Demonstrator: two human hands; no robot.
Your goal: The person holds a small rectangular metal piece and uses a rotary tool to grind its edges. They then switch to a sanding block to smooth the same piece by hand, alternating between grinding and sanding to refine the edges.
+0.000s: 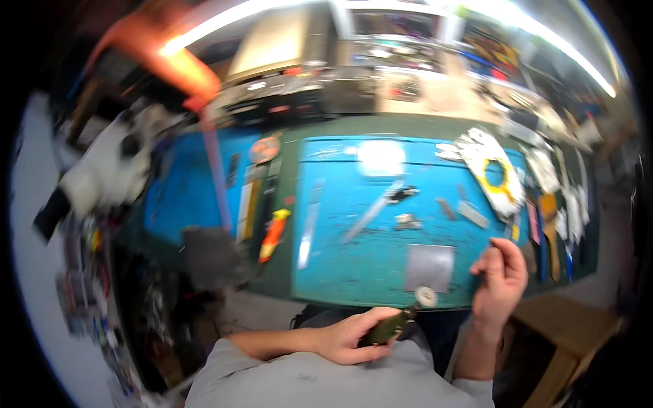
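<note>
My left hand point(350, 338) is closed around a dark green rotary tool point(389, 326) close to my body, at the near edge of the blue cutting mat point(354, 265). The tool's round pale disc point(426, 296) points up and right, just below a square grey metal sheet point(430, 267) lying on the mat. My right hand point(502, 280) hovers at the mat's near right corner with fingers curled and thumb against the forefinger. The blur hides whether it pinches anything small.
On the mat lie a long metal ruler point(309, 228), a slanted metal strip point(373, 212) and small parts point(408, 221). White and yellow cut pieces point(495, 173) sit at the far right. An orange-handled knife point(273, 234) lies left of the mat. A wooden stool point(568, 333) stands at right.
</note>
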